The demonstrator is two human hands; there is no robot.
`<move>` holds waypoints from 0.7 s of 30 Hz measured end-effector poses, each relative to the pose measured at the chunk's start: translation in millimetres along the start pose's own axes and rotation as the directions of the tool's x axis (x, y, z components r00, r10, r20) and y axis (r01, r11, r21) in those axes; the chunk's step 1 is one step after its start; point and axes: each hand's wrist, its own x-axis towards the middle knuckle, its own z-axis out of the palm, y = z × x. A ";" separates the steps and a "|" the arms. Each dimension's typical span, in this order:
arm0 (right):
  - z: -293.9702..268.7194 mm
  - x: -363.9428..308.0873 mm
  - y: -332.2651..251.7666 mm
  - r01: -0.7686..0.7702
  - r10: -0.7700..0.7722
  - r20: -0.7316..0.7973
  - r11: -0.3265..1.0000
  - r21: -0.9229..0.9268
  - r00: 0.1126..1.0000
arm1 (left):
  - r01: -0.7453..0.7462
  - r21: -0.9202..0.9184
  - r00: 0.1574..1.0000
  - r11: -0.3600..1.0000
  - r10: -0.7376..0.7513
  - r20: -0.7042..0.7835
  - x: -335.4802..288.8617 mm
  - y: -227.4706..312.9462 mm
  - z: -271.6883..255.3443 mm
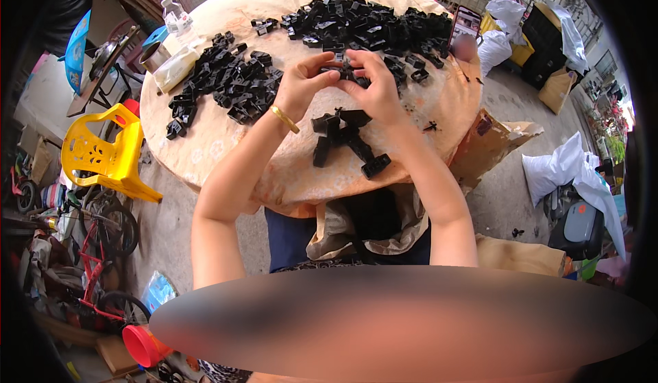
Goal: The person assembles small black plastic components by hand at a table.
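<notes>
Over the middle of a round table, my left hand (305, 81) and my right hand (373, 85) meet with their fingertips around a small black plastic part (346, 71). Both hands pinch it, and the fingers cover much of its shape. A yellow bangle (284, 119) circles my left wrist. Several loose black plastic parts (348, 139) lie between my forearms, near the table's front edge. Beyond my hands spreads a large heap of similar black parts (363, 23). Another pile of black parts (229, 78) lies left of my left hand.
A pale cloth covers the round table (205, 146). At its left edge stand a clear bottle (176, 16) and a metal cup (156, 58); a phone (466, 26) is upright at the right. A yellow chair (110, 150) stands left; an open bag (329, 229) is at my lap.
</notes>
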 end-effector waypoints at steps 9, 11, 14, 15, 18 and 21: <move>-15.0 -1.6 11.9 -0.393 0.310 0.290 0.872 0.294 0.905 | -0.007 0.060 0.993 0.998 0.000 0.118 3.0 0.8 -4.4; -27.4 3.0 20.0 -0.226 0.233 0.134 0.972 -0.066 0.963 | 0.048 0.222 0.987 0.974 -0.080 0.141 5.6 -8.2 -13.3; -63.9 4.7 4.4 -0.189 0.338 0.175 0.807 -0.559 0.925 | 0.063 0.636 0.952 0.769 -0.237 0.192 3.6 -9.3 -23.4; -69.5 -0.6 3.5 -0.187 0.337 0.178 0.808 -0.559 0.925 | 0.029 0.666 0.938 0.745 -0.251 0.240 4.4 -9.8 -23.9; -72.1 -9.3 4.7 -0.082 0.374 0.295 0.730 -0.678 0.879 | 0.028 0.696 0.900 0.718 -0.321 0.295 8.5 -10.9 -28.2; -54.9 -6.3 14.7 -0.140 0.422 0.323 0.763 -0.631 0.847 | 0.041 0.739 0.934 0.672 -0.289 0.212 8.7 -6.5 -24.8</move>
